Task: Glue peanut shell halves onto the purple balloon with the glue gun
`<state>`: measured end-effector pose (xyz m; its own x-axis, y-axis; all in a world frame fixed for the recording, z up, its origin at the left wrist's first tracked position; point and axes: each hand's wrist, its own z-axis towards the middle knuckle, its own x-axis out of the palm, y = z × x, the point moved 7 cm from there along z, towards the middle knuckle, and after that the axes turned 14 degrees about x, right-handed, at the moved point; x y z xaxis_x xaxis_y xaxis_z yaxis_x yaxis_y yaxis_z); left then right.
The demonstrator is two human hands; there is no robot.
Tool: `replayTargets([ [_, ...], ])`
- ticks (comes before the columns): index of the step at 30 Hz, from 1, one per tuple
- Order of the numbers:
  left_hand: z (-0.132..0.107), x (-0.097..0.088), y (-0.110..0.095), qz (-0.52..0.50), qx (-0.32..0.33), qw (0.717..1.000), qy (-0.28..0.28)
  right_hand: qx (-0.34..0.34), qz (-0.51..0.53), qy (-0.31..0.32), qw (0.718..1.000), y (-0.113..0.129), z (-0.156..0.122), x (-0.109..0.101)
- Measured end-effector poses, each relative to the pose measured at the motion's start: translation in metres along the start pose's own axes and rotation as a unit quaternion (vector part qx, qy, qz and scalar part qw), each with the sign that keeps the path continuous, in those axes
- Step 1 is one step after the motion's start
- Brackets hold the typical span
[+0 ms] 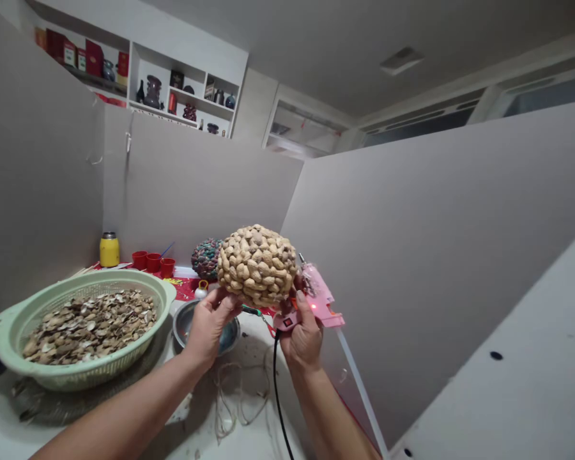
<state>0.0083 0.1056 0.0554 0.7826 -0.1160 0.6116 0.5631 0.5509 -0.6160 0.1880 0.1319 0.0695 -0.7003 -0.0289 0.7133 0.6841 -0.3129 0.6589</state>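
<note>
A ball covered in peanut shells (256,265) is held up in front of me over the table. My left hand (209,322) grips it from below on the left, fingers curled against its underside. My right hand (303,335) is closed round a pink hot glue gun (316,295), its nozzle pointing up beside the ball's right side and a red light glowing on it. The gun's black cord (278,396) hangs down toward me.
A pale green colander (9,329) full of shell pieces stands at the left. A metal bowl (184,319) sits under my left hand. Behind are a painted ball (206,257), red cups (153,261) and a yellow jar (109,250). Grey partition panels enclose the table; string lies on it.
</note>
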Motion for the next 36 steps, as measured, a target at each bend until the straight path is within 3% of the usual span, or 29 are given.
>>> replayTargets([
  [5, 0.006, 0.008, -0.022, -0.052, 0.0, 0.999, -0.001, -0.014, 0.007, 0.031, 0.999, 0.012, -0.005, 0.033],
  [10, 0.012, 0.019, -0.046, -0.103, -0.015, 0.995, -0.01, -0.064, 0.036, 0.059, 0.996, 0.039, -0.014, 0.071],
  [13, 0.017, 0.024, -0.051, -0.126, -0.032, 0.991, -0.013, -0.077, 0.052, 0.079, 0.992, 0.049, -0.007, 0.089],
  [16, 0.023, 0.024, -0.045, -0.136, -0.049, 0.989, -0.02, -0.056, 0.058, 0.103, 0.991, 0.044, 0.009, 0.1],
  [23, 0.039, 0.01, -0.022, -0.126, -0.064, 0.988, -0.061, -0.004, 0.079, 0.108, 0.991, 0.019, 0.039, 0.09],
  [36, 0.048, 0.027, -0.019, -0.053, -0.014, 0.998, -0.025, 0.054, 0.132, 0.095, 0.985, 0.013, 0.078, 0.067],
])
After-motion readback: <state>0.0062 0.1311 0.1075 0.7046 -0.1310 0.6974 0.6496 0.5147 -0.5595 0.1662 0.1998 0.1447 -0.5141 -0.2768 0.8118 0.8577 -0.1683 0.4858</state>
